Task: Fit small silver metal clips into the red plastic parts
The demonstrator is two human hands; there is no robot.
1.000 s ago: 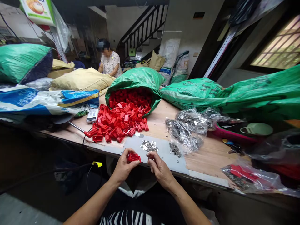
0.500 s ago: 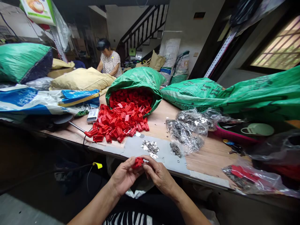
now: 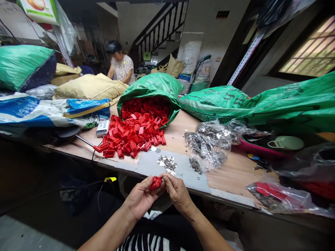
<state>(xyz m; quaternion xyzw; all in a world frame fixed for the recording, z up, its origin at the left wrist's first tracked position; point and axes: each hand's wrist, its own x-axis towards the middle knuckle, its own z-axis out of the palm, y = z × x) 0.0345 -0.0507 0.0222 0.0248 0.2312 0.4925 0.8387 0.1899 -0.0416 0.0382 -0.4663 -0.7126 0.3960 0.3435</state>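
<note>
Between thumb and fingers, my left hand holds a small red plastic part in front of the table edge. Right beside it, my right hand is closed in a pinch by the part's right side; whatever sits between those fingertips is too small to make out. Just beyond my hands, a pile of small shiny metal pieces lies on a grey sheet. A smaller heap of darker metal pieces is to its right. Behind them, many red plastic parts spill from a green sack.
Clear plastic bags of metal pieces lie right of centre. A pink basket with a pale green cup stands farther right. A white device sits left of the red pile. Another person works in the background.
My right hand has drawn its fingertips into a tighter pinch, slightly higher and to the right. The red part has shifted slightly right and turned in my left hand.
</note>
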